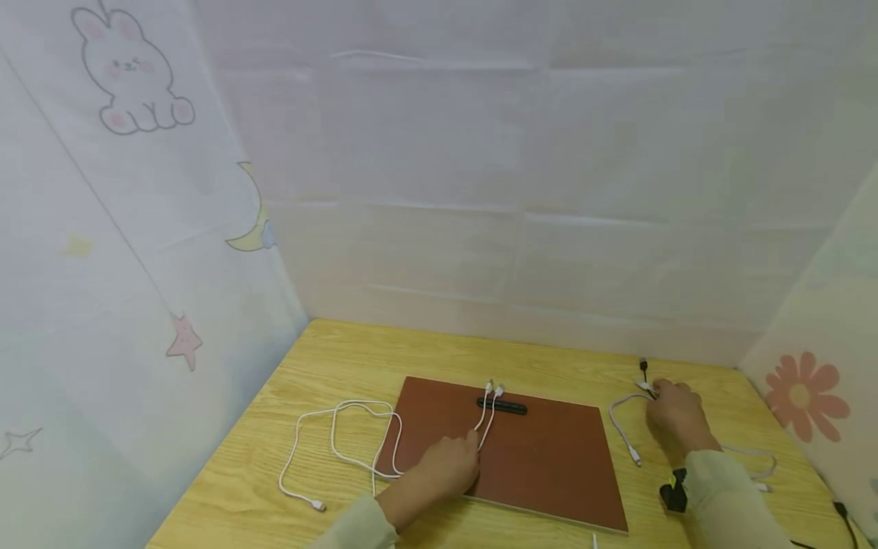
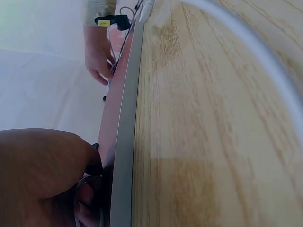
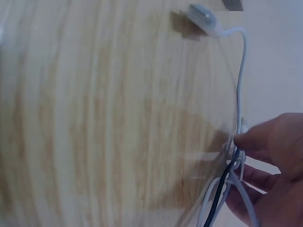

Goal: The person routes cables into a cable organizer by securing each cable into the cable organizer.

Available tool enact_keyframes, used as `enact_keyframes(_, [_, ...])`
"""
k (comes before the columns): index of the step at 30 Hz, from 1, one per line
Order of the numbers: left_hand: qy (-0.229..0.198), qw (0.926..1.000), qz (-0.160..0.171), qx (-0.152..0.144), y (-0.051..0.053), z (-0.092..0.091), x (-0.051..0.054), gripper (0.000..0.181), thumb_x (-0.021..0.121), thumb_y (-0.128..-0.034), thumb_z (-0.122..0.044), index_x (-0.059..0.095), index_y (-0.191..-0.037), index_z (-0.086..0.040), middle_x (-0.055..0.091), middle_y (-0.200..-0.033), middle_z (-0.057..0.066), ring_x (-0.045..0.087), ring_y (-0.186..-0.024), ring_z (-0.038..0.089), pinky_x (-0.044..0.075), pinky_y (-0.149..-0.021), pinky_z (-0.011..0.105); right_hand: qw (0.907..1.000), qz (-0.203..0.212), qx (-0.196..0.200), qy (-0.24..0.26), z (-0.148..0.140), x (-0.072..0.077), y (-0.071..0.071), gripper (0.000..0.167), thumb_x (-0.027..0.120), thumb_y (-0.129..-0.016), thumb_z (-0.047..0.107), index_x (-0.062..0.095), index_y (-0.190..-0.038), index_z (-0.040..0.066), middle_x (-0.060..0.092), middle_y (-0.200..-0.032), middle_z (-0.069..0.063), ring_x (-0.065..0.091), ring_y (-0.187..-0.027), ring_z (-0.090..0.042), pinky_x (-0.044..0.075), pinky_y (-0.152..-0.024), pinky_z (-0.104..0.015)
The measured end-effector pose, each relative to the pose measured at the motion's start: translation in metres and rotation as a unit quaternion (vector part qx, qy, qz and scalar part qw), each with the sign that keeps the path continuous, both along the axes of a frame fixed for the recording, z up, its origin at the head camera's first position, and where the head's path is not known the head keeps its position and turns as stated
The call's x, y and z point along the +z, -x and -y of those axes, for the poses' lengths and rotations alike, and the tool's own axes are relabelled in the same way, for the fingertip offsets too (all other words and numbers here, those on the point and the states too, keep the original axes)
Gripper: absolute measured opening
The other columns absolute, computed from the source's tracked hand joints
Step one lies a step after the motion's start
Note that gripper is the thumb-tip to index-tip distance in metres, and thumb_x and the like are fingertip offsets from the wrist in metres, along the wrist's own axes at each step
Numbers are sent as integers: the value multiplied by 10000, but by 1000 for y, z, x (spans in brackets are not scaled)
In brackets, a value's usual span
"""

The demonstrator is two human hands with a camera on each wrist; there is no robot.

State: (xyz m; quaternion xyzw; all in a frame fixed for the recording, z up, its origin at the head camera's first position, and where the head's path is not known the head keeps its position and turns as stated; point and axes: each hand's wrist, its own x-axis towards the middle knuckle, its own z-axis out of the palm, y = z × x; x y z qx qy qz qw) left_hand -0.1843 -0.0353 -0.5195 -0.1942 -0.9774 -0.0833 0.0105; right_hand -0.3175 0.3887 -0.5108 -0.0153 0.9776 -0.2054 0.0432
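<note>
My left hand (image 1: 446, 467) grips white cables (image 1: 485, 433) over the front of a brown board (image 1: 542, 457). Their two connector ends point toward the back, over a black strip (image 1: 511, 408) on the board. To the left, a long loop of white cable (image 1: 334, 435) spreads over board and table. In the right wrist view my right hand (image 3: 277, 165) pinches a bundle of cables (image 3: 233, 172), white, grey and black. The head view places this right hand (image 1: 675, 412) at the back right of the table, with a white plug end (image 1: 635, 456) lying in front of it.
The wooden table (image 1: 261, 473) meets a pale cloth wall (image 1: 480, 229) at the back. A black device with a yellow label (image 1: 674, 494) sits at the right wrist. At the right edge lies a black cable (image 1: 848, 526); another white connector (image 1: 763, 486) is nearby.
</note>
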Motion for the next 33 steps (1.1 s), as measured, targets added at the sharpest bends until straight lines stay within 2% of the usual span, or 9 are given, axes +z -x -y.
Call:
enact_keyframes(5, [14, 10000, -9, -44, 0, 0, -2, 122, 512, -1037, -188, 520, -969, -87, 552, -663, 18, 534, -505, 180, 425, -435, 308, 9996, -223, -69, -143, 4, 2, -3, 425, 409, -964, 11, 456, -1340, -183, 386, -1272, -500, 361, -1149, -679, 391, -926, -704])
enact_keyframes(11, [37, 9999, -125, -78, -1, -1, 1, 117, 527, -1023, -167, 516, -943, -81, 557, -644, 20, 532, -483, 182, 413, -412, 306, 9987, -476, -137, -102, 7, 7, -5, 333, 484, -1022, 65, 549, -1235, -181, 519, -1130, -427, 509, -1016, -569, 473, -801, -603])
enact_keyframes(16, [112, 9997, -211, -82, -1, -1, -1, 112, 536, -1016, -173, 531, -956, -78, 581, -654, 26, 557, -500, 200, 435, -429, 319, 9980, -595, -158, 151, 5, 8, -2, 366, 404, -1060, 117, 508, -1222, -194, 591, -1072, -369, 605, -884, -461, 492, -709, -529])
enact_keyframes(20, [130, 9998, -149, 16, 2, -1, -3, 115, 530, -1023, -186, 540, -974, -82, 600, -681, 31, 579, -531, 211, 458, -453, 330, 9967, -734, -182, 283, 5, 10, 1, 413, 332, -1063, 177, 499, -1214, -170, 611, -1053, -334, 613, -839, -398, 483, -696, -514])
enact_keyframes(24, [114, 9999, -79, 88, 2, -2, -3, 118, 531, -1021, -197, 548, -987, -86, 613, -704, 34, 598, -563, 219, 473, -473, 342, 9940, -1006, -286, 330, 7, 16, -1, 437, 332, -1052, 210, 510, -1202, -160, 628, -1045, -342, 627, -800, -395, 490, -654, -506])
enact_keyframes(29, [192, 9995, -240, 53, 1, -2, -2, 116, 553, -1005, -192, 554, -977, -80, 618, -694, 33, 600, -556, 224, 474, -470, 344, 9888, -1277, -502, 588, 10, 28, -3, 489, 325, -1072, 261, 471, -1277, -158, 597, -1098, -379, 618, -766, -385, 479, -570, -447])
enact_keyframes(33, [221, 9993, -307, 70, 0, -3, 0, 119, 566, -995, -195, 550, -961, -82, 631, -698, 38, 607, -564, 235, 478, -475, 356, 9832, -1535, -671, 722, 13, 39, -5, 509, 338, -1081, 300, 473, -1302, -137, 566, -1150, -387, 606, -787, -381, 466, -573, -420])
